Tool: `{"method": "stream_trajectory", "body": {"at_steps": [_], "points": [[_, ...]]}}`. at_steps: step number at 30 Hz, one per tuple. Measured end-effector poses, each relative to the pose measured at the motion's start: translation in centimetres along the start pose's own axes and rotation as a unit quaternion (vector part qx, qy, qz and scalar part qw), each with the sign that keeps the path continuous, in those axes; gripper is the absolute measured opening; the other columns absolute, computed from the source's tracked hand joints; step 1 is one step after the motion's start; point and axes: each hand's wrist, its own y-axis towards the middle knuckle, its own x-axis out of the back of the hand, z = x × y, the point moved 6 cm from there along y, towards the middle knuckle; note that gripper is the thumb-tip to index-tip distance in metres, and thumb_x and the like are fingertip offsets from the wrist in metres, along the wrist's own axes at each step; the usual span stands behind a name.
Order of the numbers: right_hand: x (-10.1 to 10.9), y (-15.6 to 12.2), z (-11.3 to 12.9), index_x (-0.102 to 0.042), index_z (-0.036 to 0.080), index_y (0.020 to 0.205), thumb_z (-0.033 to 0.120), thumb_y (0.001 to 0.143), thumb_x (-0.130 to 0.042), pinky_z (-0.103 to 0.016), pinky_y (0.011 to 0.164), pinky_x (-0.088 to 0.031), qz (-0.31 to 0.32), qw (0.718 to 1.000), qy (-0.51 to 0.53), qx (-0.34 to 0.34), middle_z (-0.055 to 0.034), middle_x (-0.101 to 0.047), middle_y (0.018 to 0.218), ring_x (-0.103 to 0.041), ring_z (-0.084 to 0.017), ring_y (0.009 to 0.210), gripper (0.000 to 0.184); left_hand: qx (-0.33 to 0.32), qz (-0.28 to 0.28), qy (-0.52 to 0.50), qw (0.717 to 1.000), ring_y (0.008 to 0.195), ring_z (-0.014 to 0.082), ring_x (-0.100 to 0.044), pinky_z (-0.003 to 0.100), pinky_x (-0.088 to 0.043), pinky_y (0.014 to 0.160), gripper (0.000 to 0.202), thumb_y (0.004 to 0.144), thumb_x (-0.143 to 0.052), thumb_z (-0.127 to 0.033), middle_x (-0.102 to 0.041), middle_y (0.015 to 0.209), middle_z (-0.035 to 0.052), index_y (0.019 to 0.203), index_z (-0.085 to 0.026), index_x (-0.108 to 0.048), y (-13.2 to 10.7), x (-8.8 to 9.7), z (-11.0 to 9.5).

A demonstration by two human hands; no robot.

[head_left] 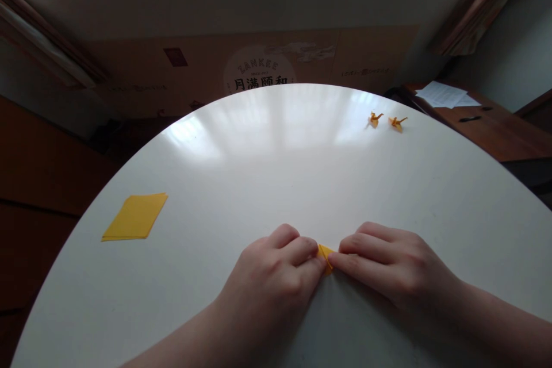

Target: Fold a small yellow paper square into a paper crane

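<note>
A small folded piece of yellow origami paper (326, 254) lies near the front of the white round table (276, 184), with a diagonal crease or folded edge showing. My left hand (278, 270) grips its left side, the fingers bent and pressed together. From the right, my right hand (388, 261) holds the opposite side, its thumb and fingertips pressed on the paper. Fingers cover much of the folded paper, so its full shape is hidden.
A stack of yellow square paper (135, 217) rests at the table's left. Two folded paper cranes (375, 120) stand at the back right. Beyond the table's right edge, white printed sheets (446, 95) lie on a brown wooden desk (513, 132). A printed cardboard box (194, 69) is behind.
</note>
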Motion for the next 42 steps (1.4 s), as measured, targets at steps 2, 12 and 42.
{"method": "stream_trajectory", "body": {"at_steps": [2, 12, 42], "points": [[-0.08, 0.00, 0.03, -0.068, 0.018, 0.096, 0.010, 0.099, -0.049, -0.029, 0.062, -0.042, 0.002, 1.000, -0.006, 0.004, -0.0044, -0.065, 0.079, -0.056, -0.016, 0.069, 0.021, 0.004, 0.000, 0.008, 1.000, 0.078, 0.0181, -0.059, 0.028, -0.054, 0.072, 0.018, 0.097, -0.053, -0.015, -0.069, 0.084, 0.0039, 0.093, -0.017, -0.071, -0.01, 0.01, 0.00], [-0.21, 0.03, 0.13, -0.069, 0.018, 0.098, 0.009, 0.099, -0.049, -0.029, 0.059, -0.038, -0.010, 0.999, -0.029, 0.017, -0.0035, -0.062, 0.077, -0.051, -0.015, 0.065, 0.023, 0.009, 0.010, 0.011, 1.000, 0.076, 0.0177, -0.058, 0.028, -0.053, 0.070, 0.021, 0.099, -0.050, -0.016, -0.068, 0.082, 0.0039, 0.096, -0.018, -0.071, -0.04, 0.07, -0.07], [-0.34, -0.17, 0.14, -0.069, 0.019, 0.098, 0.013, 0.101, -0.047, -0.029, 0.060, -0.039, 0.016, 1.000, -0.018, -0.006, -0.0027, -0.060, 0.074, -0.052, -0.016, 0.066, 0.023, 0.070, 0.025, -0.007, 0.997, 0.077, 0.0192, -0.056, 0.030, -0.049, 0.066, 0.018, 0.097, -0.055, -0.021, -0.067, 0.085, 0.0033, 0.098, -0.022, -0.073, -0.03, -0.21, 0.45]]}}
